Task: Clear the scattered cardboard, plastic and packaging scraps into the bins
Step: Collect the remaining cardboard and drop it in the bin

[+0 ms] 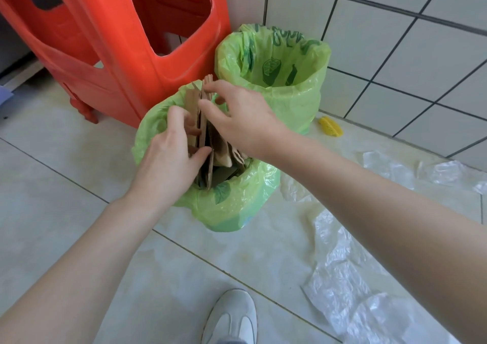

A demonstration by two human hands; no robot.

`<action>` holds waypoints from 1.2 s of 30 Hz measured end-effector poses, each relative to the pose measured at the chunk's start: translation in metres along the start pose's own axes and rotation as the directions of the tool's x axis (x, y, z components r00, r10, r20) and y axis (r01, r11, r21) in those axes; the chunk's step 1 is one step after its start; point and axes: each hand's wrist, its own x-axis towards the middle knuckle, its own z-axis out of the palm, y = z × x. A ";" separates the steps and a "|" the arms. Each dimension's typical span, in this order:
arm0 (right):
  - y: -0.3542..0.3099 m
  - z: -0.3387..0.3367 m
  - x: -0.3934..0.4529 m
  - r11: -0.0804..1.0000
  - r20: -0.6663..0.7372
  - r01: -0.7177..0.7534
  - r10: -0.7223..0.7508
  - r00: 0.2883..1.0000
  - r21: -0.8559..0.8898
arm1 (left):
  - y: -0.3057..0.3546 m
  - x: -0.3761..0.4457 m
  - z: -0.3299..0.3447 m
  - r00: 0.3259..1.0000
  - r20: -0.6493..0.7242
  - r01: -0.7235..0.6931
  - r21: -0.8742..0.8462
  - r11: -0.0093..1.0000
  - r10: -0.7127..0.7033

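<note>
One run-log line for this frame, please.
both hands pressing cardboard pieces into near bin | far bin empty | plastic sheets on floor

Two lined bins stand on the floor [66, 185] by the wall [395, 40]. Near bin [224, 206] in front, far bin [297, 93] behind it and to the right, touching the wall. Cardboard pieces [203, 122] stand upright in the near bin, sticking above its rim. Left hand [168, 148] on their left side, right hand [237, 122] on their right. Stool [126, 53] left of both bins, just beside them. Small scrap [330, 126] on the floor right of the far bin, at the wall's foot. Plastic sheets [355, 277] spread over the floor right of the near bin. Shoe [232, 317] at the floor's near edge.
</note>
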 end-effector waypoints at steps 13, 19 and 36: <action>0.021 -0.007 -0.001 0.989 0.228 -0.117 0.135 0.964 -0.092 | 0.002 0.010 0.015 0.978 0.201 -0.004 0.245 0.970 -0.047; 0.032 -0.043 -0.055 0.989 0.125 -0.146 0.145 0.981 -0.003 | 0.045 -0.008 -0.001 0.982 -0.122 -0.128 0.137 0.982 0.145; 0.185 -0.167 -0.389 0.691 0.061 -0.717 0.715 0.696 0.092 | 0.228 -0.153 0.201 0.715 0.430 -0.547 -0.145 0.824 0.550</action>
